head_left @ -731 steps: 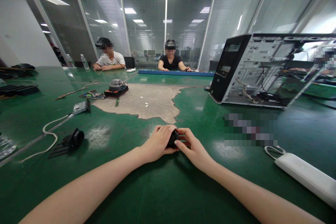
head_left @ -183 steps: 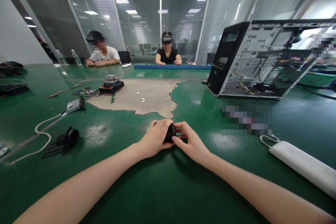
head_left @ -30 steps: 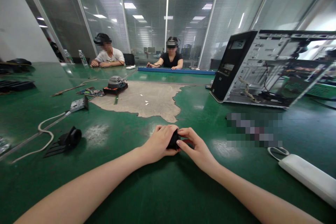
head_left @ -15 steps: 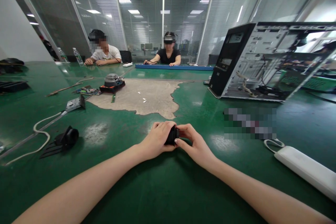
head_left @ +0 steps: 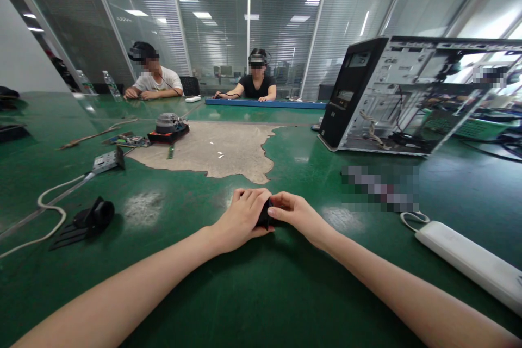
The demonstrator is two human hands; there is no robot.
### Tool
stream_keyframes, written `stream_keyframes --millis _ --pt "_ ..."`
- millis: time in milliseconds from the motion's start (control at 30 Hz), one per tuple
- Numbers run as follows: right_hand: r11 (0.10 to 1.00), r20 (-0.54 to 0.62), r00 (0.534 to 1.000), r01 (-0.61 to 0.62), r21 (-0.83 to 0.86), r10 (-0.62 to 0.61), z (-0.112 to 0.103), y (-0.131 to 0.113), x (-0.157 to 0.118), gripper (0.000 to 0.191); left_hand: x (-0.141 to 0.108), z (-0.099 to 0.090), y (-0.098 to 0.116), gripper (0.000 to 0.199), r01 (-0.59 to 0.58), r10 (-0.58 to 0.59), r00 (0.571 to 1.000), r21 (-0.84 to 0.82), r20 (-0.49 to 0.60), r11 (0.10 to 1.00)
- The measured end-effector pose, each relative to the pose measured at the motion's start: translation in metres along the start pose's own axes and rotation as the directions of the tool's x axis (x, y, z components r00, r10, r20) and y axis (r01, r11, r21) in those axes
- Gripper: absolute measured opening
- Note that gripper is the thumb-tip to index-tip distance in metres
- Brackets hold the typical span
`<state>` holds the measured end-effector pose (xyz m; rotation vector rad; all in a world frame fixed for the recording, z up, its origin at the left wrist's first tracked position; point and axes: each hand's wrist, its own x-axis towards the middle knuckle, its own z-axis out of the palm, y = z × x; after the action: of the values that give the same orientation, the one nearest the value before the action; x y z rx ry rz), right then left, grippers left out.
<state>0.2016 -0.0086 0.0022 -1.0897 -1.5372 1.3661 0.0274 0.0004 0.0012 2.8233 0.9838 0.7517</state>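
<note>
Your left hand point(head_left: 243, 215) is wrapping around a black part point(head_left: 263, 217), its fingers and palm covering most of it. Your right hand point(head_left: 297, 212) is pinching the same part's right edge between thumb and fingertips. The part is sitting low over the middle of the green table point(head_left: 253, 293), just on your side of the bare patch point(head_left: 212, 147); whether it is touching the tabletop, you cannot tell.

On your right, an open PC case point(head_left: 354, 92) is showing a small round badge on its black front, seemingly reading HP. Nearer you, a strip point(head_left: 379, 187) is lying by a long white block point(head_left: 468, 261), pixelation hiding any markings. At far left, two bottles point(head_left: 111, 86) are standing near a seated person point(head_left: 157, 81), wearing labels too small to read. A black bracket point(head_left: 92, 217) is lying near a pale cable point(head_left: 57, 209).
</note>
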Motion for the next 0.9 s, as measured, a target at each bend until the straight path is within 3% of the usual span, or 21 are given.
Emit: stream_keyframes --millis 300,500,733,900 --pt "0.973 -0.04 0.984 0.163 -0.16 -0.172 0.01 0.004 -0.006 0.018 -0.003 0.003 -0.003 0.06 -0.008 0.008 1.0 -0.002 -0.014 1.0" --pt "0.895 -0.059 0.942 0.292 -0.337 -0.33 0.016 0.002 -0.016 0.026 -0.002 0.002 -0.001 0.061 0.043 -0.038 0.998 0.101 -0.052 0.994" --pt "0.966 -0.095 0.969 0.211 -0.152 -0.227 0.014 0.009 -0.008 0.012 0.0 0.004 -0.007 0.061 0.005 -0.005 1.0 0.05 -0.008 0.999" --pt "0.969 -0.069 0.978 0.184 -0.165 -0.197 0.012 0.009 -0.005 0.017 -0.001 0.002 -0.008 0.06 0.002 -0.002 1.0 -0.018 0.016 1.0"
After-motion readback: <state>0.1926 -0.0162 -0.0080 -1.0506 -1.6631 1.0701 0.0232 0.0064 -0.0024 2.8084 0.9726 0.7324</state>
